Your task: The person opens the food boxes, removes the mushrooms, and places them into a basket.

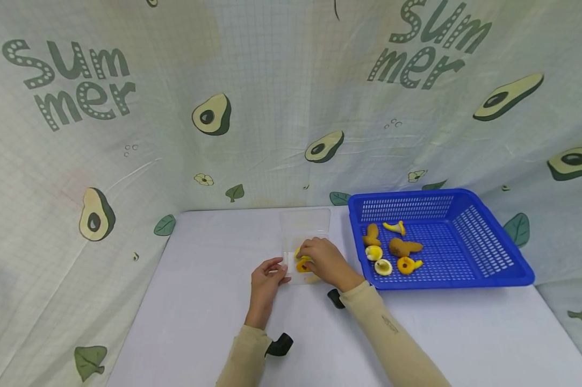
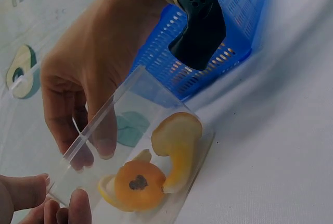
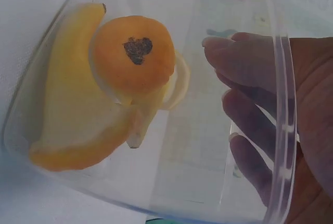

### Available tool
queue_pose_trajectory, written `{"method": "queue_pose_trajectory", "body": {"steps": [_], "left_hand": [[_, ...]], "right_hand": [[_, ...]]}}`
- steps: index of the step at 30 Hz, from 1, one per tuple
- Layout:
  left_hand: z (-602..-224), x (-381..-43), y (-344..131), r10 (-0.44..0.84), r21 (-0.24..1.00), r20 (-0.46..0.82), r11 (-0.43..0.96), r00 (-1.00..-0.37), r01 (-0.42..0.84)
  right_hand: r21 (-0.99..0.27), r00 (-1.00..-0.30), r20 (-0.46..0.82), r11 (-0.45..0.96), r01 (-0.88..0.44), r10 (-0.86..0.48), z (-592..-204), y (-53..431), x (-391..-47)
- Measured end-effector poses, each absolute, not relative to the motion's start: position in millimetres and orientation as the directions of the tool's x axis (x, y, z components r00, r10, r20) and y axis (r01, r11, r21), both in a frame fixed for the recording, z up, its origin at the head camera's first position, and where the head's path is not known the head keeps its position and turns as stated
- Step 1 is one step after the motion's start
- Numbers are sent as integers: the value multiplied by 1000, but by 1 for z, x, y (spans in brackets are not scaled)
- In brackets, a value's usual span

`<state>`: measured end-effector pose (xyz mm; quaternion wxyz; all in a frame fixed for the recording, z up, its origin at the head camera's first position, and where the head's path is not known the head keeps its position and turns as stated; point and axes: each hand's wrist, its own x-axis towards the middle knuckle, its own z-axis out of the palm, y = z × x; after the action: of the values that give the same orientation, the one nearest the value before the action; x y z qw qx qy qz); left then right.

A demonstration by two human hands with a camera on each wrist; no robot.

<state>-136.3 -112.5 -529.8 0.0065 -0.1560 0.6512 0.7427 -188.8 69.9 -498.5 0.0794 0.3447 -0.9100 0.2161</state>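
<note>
A clear plastic box (image 1: 292, 264) stands on the white table with its hinged lid (image 1: 305, 220) laid back. Inside lie a few yellow-orange mushrooms. One shows a round orange cap (image 2: 151, 190) with a dark mark; beside it lies a longer pale yellow mushroom (image 3: 65, 99). My left hand (image 1: 265, 287) pinches the box's left wall between thumb and fingers. From the right, my right hand (image 1: 327, 263) reaches over the box. Its fingers (image 3: 244, 67) hang loosely curved near the mushrooms, apart from them and holding nothing in the right wrist view.
A blue perforated basket (image 1: 469, 279) stands on the right of the table, with several yellow and brown mushrooms in its left half, such as a brown one (image 1: 402, 247). Behind the table hangs a printed cloth (image 1: 271, 107). Black wrist devices (image 1: 279, 345) sit at the sleeves.
</note>
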Motion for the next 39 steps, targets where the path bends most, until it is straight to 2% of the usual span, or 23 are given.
{"method": "queue_pose_trajectory", "body": {"steps": [9,28,39], "left_hand": [[-530,-136,-112,-197,962,-251,-156,-948,-222],[-530,-137,-113,-192,964,-242,-161,-951,-212],[-529,-136,-113,-190,965,-228,-172,-955,-196]], "right_hand": [[-322,-760,216,690,-648,-613,-494,66,-195],[-398,-824,9,754,-523,-567,-491,57,-202],[-445,-834,-12,750,-489,-551,-492,56,-202]]}}
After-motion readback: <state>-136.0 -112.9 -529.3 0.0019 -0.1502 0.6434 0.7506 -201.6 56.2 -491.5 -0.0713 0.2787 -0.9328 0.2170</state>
